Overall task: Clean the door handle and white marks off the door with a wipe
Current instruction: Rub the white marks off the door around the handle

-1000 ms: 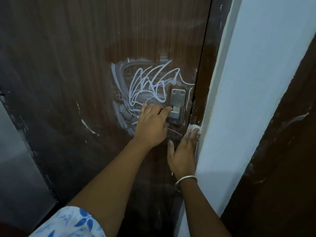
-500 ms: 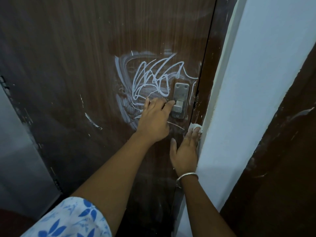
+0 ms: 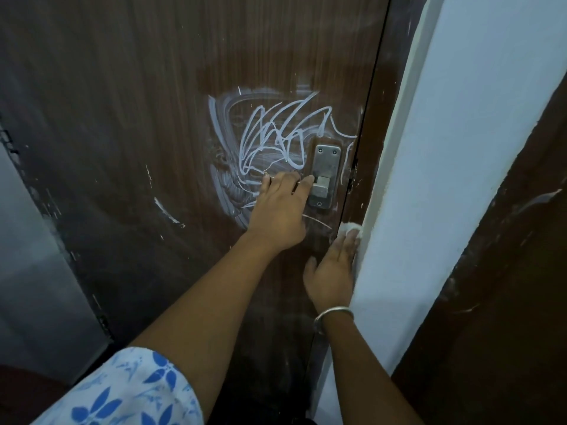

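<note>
You're wiping the door [image 3: 122, 118] edge; the scribbles aren't cleaned yet.
Your right hand [image 3: 333, 271] presses the wipe [image 3: 346, 226] flat, fingers straight, below the door handle [image 3: 323, 176]. Your left hand [image 3: 280, 210] rests open, its forefinger touching the handle. Next, slide the wipe up across the white marks [image 3: 276, 133].
</note>
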Motion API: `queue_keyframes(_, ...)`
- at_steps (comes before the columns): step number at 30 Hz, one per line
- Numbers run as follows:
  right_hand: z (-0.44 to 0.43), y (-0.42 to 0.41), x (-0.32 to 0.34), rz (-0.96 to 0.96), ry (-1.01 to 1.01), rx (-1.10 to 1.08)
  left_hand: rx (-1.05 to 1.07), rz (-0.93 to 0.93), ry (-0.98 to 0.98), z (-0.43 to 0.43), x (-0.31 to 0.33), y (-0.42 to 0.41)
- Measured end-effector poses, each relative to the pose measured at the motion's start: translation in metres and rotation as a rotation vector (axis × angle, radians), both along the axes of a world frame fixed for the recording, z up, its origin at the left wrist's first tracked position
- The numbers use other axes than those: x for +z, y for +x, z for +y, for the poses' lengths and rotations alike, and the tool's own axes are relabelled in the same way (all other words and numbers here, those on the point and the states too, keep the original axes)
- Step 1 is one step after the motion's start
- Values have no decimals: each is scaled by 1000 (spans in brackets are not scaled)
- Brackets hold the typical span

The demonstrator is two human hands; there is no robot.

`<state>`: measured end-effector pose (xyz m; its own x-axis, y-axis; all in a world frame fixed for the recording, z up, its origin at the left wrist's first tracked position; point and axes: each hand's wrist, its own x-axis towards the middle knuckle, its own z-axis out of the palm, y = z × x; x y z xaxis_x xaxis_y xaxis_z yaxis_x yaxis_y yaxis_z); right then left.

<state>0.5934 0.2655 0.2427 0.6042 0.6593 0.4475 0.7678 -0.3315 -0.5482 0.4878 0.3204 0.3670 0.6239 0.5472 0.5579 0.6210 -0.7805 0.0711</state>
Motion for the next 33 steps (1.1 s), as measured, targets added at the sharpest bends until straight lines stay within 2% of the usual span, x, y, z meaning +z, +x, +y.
queue_keyframes(4,-1,-2,1,40,0,11,-4,31,-23,-1,4,-2)
queue_keyframes(10,14,15,48,-87,136,34,-1,39,-16,-2,3,-2)
queue_keyframes(14,9,15,24,-90,75,76,11,35,-3,-3,1,-2)
queue_keyframes(18,1,7,-11,-9,-46,94,6,53,5,-4,2,-3)
queue_keyframes(22,-1,1,-16,54,-28,94,-30,77,-11,-3,0,-10)
queue_keyframes(24,-2,0,-16,8,-14,123,-48,46,-27,-4,-7,-17)
queue_keyframes(28,5,-7,-22,-151,-95,298,-57,-125,-149,-11,-32,-31)
queue_keyframes(33,12,-12,-26,-142,-88,144,-30,-159,-388,-6,-61,-49)
